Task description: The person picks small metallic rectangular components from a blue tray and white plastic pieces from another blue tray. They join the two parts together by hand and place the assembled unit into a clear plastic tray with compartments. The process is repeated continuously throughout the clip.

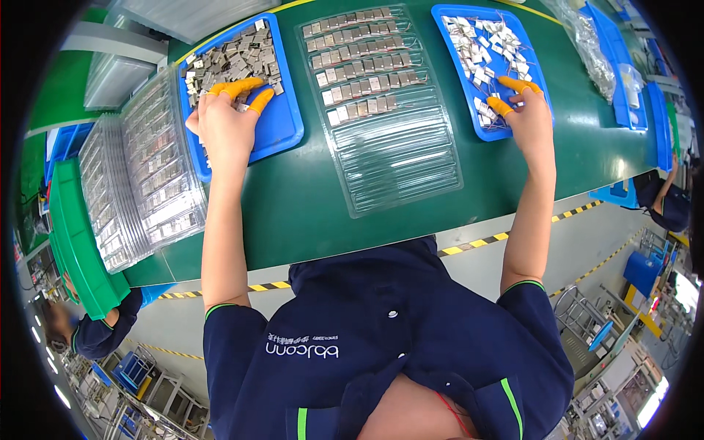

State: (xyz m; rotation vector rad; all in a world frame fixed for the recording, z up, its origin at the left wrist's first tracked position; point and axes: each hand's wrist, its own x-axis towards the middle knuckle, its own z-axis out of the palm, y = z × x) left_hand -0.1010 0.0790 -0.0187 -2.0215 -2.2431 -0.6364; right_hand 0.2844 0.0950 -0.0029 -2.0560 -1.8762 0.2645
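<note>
Both hands are over trays along the far edge of the green worktop (293, 231). The left hand (226, 123) is at the shallow blue plastic tray (280, 130) toward the far left corner, among small grey rectangular metal-looking pieces (229, 61). Its thumb and forefinger, in yellow finger covers, have their tips close together; I cannot tell whether a piece is pinched between them, since the hand hides the spot. The right hand (533, 121) is over the second shallow blue plastic tray (501, 134), farther right along the same edge, with its covered fingers spread apart above small white blocks with thin wires (482, 75) (no block appears held, though the tips are small in this view).

Between the hands lies the clear ribbed plastic tray (396, 163), its long axis running from the far edge of the worktop toward the near one, its slots crosswise. Five rows of pieces fill the far part; the nearest row stops short of its right end. That unfilled stretch lies left of the right fingers and right of the left fingers, with the right hand nearer. Stacked clear plastic trays (158, 150) stand toward the worktop's left edge.
</note>
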